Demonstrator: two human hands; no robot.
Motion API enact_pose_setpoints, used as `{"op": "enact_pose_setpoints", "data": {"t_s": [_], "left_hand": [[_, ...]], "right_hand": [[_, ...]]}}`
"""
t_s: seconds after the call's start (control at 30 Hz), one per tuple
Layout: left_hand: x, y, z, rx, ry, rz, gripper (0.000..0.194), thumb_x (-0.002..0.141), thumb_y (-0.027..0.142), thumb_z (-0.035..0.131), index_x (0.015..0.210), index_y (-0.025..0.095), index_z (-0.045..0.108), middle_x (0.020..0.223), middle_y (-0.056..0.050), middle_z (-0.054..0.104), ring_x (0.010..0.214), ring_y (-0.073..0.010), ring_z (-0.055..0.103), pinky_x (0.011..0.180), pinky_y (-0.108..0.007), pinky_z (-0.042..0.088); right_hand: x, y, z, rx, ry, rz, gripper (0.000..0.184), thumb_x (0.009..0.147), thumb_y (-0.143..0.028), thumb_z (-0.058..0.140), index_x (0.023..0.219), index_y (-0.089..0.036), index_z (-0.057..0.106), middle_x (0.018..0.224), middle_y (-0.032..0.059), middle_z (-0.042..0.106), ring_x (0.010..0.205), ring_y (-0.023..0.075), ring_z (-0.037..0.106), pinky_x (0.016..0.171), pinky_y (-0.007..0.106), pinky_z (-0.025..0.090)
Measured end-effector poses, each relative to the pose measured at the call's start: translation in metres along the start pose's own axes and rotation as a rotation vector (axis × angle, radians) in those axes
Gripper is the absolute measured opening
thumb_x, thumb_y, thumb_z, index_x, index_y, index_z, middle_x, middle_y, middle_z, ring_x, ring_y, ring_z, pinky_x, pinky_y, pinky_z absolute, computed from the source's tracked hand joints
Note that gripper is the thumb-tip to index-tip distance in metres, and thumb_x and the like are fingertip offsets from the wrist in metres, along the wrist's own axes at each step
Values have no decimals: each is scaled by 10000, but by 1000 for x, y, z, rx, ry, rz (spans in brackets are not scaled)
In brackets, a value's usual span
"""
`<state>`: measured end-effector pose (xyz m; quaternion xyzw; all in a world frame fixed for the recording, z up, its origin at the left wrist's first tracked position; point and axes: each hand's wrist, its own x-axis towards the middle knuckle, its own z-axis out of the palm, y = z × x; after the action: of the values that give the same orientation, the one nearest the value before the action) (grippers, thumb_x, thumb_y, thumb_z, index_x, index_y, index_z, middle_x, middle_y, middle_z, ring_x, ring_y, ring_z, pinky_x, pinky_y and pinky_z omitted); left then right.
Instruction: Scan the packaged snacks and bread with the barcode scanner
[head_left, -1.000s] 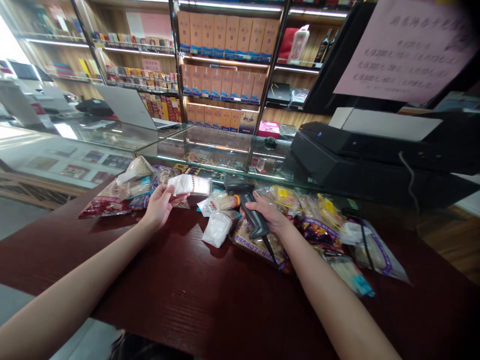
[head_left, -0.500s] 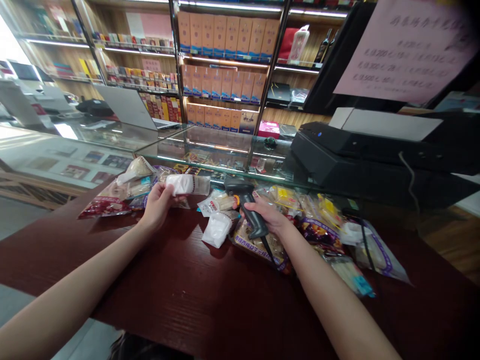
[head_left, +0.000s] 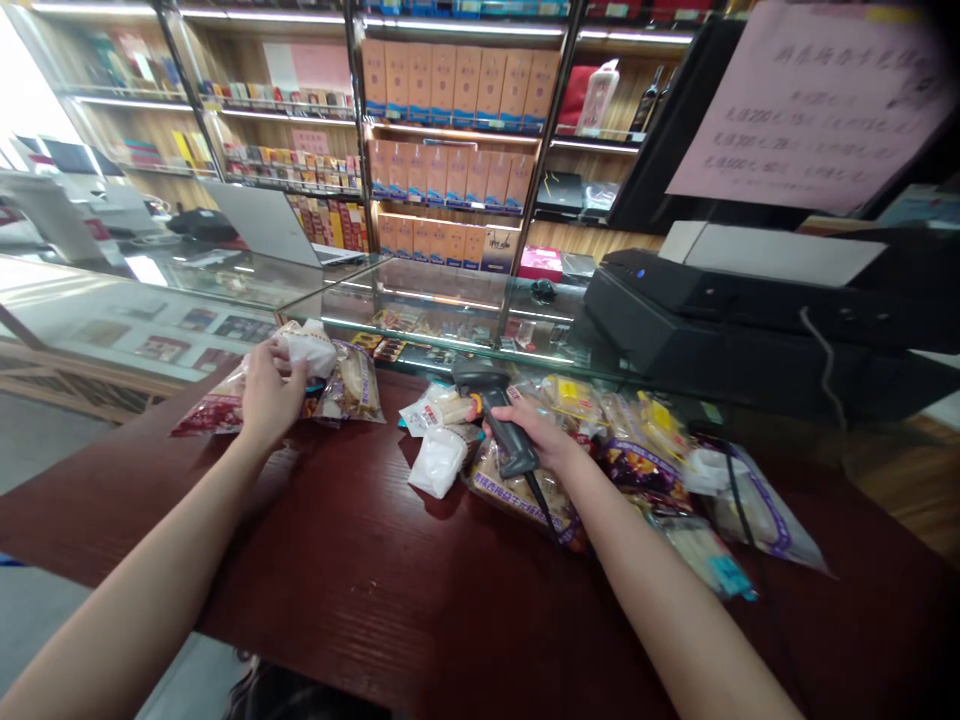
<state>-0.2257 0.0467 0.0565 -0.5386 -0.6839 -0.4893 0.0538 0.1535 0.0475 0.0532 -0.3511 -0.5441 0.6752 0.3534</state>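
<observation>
My right hand (head_left: 541,436) is closed around the handle of a black barcode scanner (head_left: 491,403), held over a heap of bagged snacks on the dark wooden counter (head_left: 360,560). My left hand (head_left: 267,392) reaches to the far left and grips a white wrapped snack packet (head_left: 311,349), setting it against a pile of packets (head_left: 349,385) there. A white packet (head_left: 438,461) and a small bread packet (head_left: 435,406) lie just left of the scanner.
More snack bags (head_left: 660,460) spread to the right, with the scanner cable (head_left: 739,500) across them. A black cash register (head_left: 750,320) stands at the right. A glass display counter (head_left: 420,300) runs behind, with a laptop (head_left: 270,225) and shelves of boxes beyond.
My left hand has carried the white packet leftward and away from the scanner, down onto the left pile. My right hand and the scanner have stayed in place.
</observation>
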Motion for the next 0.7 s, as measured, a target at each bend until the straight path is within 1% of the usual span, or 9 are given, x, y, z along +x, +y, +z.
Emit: {"op": "enact_pose_setpoints", "data": {"t_s": [0.07, 0.13, 0.3, 0.37, 0.43, 0.47, 0.53, 0.6, 0.7], "left_hand": [[-4, 5, 2, 69, -47, -69, 380, 884, 313, 525, 1200, 115, 453, 1298, -221, 543, 1146, -386, 564, 977, -567, 424], [-9, 11, 2, 135, -54, -75, 472, 903, 322, 495, 1311, 104, 403, 1357, -238, 512, 1215, -428, 514, 1007, -625, 368], [-19, 19, 0, 250, -76, 31, 543, 914, 470, 478, 1345, 142, 440, 1571, -238, 209, 1396, -509, 226, 1050, -723, 200], [-23, 20, 3, 220, -34, 158, 555, 910, 451, 494, 1336, 99, 448, 1544, -275, 207, 1417, -481, 201, 1086, -687, 179], [-28, 23, 8, 154, -12, 361, 516, 901, 399, 526, 1315, 97, 470, 1498, -268, 295, 1412, -422, 261, 1121, -621, 202], [-32, 26, 11, 116, -44, 473, 484, 899, 373, 535, 1306, 116, 483, 1483, -249, 336, 1400, -392, 304, 1126, -588, 229], [-42, 33, 18, 54, -215, 677, 443, 907, 334, 530, 1314, 163, 488, 1486, -207, 377, 1385, -344, 358, 1121, -537, 286], [-53, 40, 25, 17, -459, 820, 427, 917, 311, 517, 1329, 201, 490, 1515, -169, 382, 1384, -312, 381, 1120, -508, 318], [-67, 43, 36, -8, -696, 890, 300, 924, 291, 501, 1201, 209, 584, 1538, -132, 390, 1406, -295, 373, 1165, -510, 272]], "right_hand": [[0, 0, 0, -2, -12, -4, 324, 722, -424, 716, 883, -148, 663, 704, 26, 654, 569, 90, 525, 498, 194, 410], [0, -1, -1, 4, -27, -7, 317, 720, -418, 714, 887, -152, 671, 695, 19, 649, 565, 87, 519, 491, 190, 407], [-2, -4, 1, 21, -12, 40, 313, 722, -423, 706, 865, -149, 656, 683, 6, 641, 509, 67, 488, 438, 179, 366], [-3, -4, 2, 26, -8, 53, 315, 718, -424, 710, 859, -150, 646, 683, 4, 640, 500, 67, 484, 430, 181, 366], [-3, -4, 2, 27, -12, 47, 321, 720, -426, 710, 871, -149, 648, 689, 7, 642, 510, 70, 493, 439, 181, 376], [-2, -3, 1, 27, -17, 42, 323, 724, -426, 708, 880, -149, 651, 692, 10, 644, 519, 73, 500, 446, 181, 383], [-1, -1, 0, 26, -30, 21, 314, 738, -418, 701, 900, -153, 656, 700, 17, 649, 547, 82, 515, 468, 182, 398], [0, 0, -1, 22, -39, -2, 291, 749, -403, 693, 910, -163, 658, 707, 22, 654, 575, 93, 524, 488, 186, 411], [0, 0, 0, 3, -41, -24, 281, 748, -394, 685, 919, -173, 659, 756, 41, 679, 618, 107, 538, 512, 191, 421]]}}
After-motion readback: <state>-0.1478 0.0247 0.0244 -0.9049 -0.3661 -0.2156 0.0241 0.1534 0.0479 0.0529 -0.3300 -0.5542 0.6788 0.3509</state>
